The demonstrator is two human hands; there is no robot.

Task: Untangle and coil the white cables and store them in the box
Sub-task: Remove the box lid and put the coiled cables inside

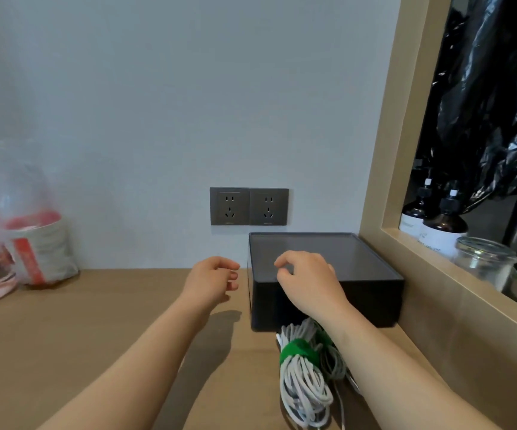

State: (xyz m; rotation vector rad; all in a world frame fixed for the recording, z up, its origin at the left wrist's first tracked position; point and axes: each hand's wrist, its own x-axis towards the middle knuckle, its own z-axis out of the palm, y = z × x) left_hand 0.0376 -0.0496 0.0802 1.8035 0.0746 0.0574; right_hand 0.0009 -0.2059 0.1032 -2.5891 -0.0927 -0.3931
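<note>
A black box (pixel 372 293) with a flat grey lid stands against the wall on the wooden counter, in the right corner. A bundle of white cables (pixel 305 386) bound with a green strap (pixel 297 352) lies on the counter just in front of the box. My right hand (pixel 308 279) hovers over the box's front left corner, fingers loosely curled and holding nothing. My left hand (pixel 212 279) hangs just left of the box, fingers relaxed and empty. My right forearm crosses above the cable bundle.
Two grey wall sockets (pixel 249 206) sit above the box. A plastic bag with a red-and-white package (pixel 38 240) stands at the far left. Right of the box, a wooden frame (pixel 412 243) opens onto dark bottles (pixel 443 228) and a glass jar (pixel 483 259).
</note>
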